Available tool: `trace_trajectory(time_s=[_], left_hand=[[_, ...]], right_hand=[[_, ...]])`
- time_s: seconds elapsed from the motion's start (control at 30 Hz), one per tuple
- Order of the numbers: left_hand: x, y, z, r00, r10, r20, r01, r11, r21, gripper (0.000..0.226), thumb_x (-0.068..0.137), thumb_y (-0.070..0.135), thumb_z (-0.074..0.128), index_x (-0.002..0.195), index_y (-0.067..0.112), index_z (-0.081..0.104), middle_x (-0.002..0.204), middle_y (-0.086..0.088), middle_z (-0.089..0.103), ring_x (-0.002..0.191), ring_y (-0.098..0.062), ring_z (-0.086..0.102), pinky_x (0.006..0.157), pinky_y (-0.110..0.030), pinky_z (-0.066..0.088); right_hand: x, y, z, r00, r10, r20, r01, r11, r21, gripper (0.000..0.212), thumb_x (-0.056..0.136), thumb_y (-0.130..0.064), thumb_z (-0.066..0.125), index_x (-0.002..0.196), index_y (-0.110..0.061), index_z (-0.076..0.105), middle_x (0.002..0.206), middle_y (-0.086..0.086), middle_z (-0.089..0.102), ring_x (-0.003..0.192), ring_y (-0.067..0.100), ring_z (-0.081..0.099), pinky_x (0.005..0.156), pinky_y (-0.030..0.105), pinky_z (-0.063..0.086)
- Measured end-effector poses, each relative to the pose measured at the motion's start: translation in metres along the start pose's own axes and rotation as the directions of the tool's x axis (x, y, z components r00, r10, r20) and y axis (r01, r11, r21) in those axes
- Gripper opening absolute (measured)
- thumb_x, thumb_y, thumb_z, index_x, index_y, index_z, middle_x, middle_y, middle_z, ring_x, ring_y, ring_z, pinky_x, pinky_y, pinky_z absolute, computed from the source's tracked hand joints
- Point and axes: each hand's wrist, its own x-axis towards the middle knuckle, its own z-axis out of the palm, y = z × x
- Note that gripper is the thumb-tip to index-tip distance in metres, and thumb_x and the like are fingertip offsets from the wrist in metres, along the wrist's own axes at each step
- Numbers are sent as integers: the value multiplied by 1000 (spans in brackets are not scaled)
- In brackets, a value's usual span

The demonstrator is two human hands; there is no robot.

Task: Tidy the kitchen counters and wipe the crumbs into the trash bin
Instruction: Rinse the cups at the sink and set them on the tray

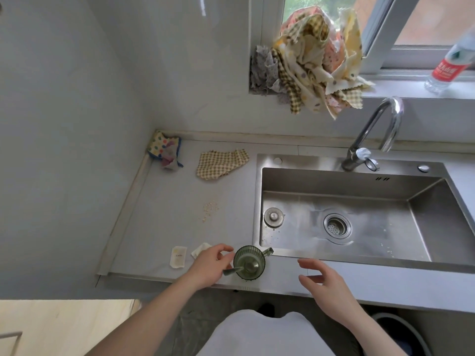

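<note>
1. The left hand (208, 263) is reaching in from 7 o'clock, its fingers curled loosely beside the green glass cup (249, 263); whether they are actually gripping the cup or the spoon handle (232, 271) sticking out of it cannot be told.
2. The right hand (325, 281) is hovering at 5 o'clock, fingers spread open and holding nothing, just to the right of the cup.
3. The cup is standing upright near the front edge of the table (167, 201), close to the sink's (334, 181) front left corner.
4. A small scatter of crumbs (210, 210) is lying on the bare table at about 10 o'clock from the cup, well apart from it.
5. Two pale paper scraps (178, 256) are lying flat at 9 o'clock of the left hand, one partly hidden by it.
6. A checked cloth (221, 164) is lying crumpled at 11 o'clock, and a dotted cloth (165, 150) is sitting bunched in the far left corner.
7. A heap of cloths (313, 62) is hanging over the window ledge at 12 o'clock, with a plastic bottle (448, 66) at 1 o'clock.
8. The rim of a dark trash bin (401, 330) is showing on the floor at 4 o'clock, below the table.
</note>
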Motion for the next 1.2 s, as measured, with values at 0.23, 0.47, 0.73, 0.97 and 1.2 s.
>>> trace_trajectory(time_s=[0.23,0.47,0.73,0.97,1.2], left_hand=[[7,23,-9,986,-16,167,-11,987,162,38,90,58,62,120,36,64,90,7,76,75,-8,72,69,-27,58],[17,78,-13,992,29,123,-85,871,485,22,91,23,56,99,16,75,57,7,64,49,-2,60,47,-21,43],[9,204,62,944,255,209,-327,800,503,22,89,26,59,73,15,69,58,2,66,57,-17,62,55,-30,48],[-32,286,204,857,284,430,-434,848,305,24,94,9,53,82,-3,70,64,-9,74,47,-19,62,49,-27,53],[-78,349,331,772,307,557,-527,798,290,29,97,15,51,100,-5,71,71,-7,77,55,-15,63,48,-24,50]], right_hand=[[-11,9,-2,999,28,-32,-27,998,49,32,97,-29,65,126,-38,58,127,-19,60,105,2,62,82,18,48],[-33,23,-15,992,77,-103,-64,991,121,35,97,-28,65,130,-37,57,129,-20,59,109,4,62,90,20,50],[-102,67,-64,936,224,-273,-121,930,348,31,93,-27,66,121,-40,63,119,-22,65,95,-6,65,81,10,50],[-194,165,-126,790,393,-471,-143,865,482,29,90,-25,70,112,-44,65,109,-25,70,86,-5,70,83,16,52],[-280,261,-174,646,522,-557,-173,811,559,30,93,-17,67,119,-32,62,120,-18,64,83,-13,66,70,3,45]])
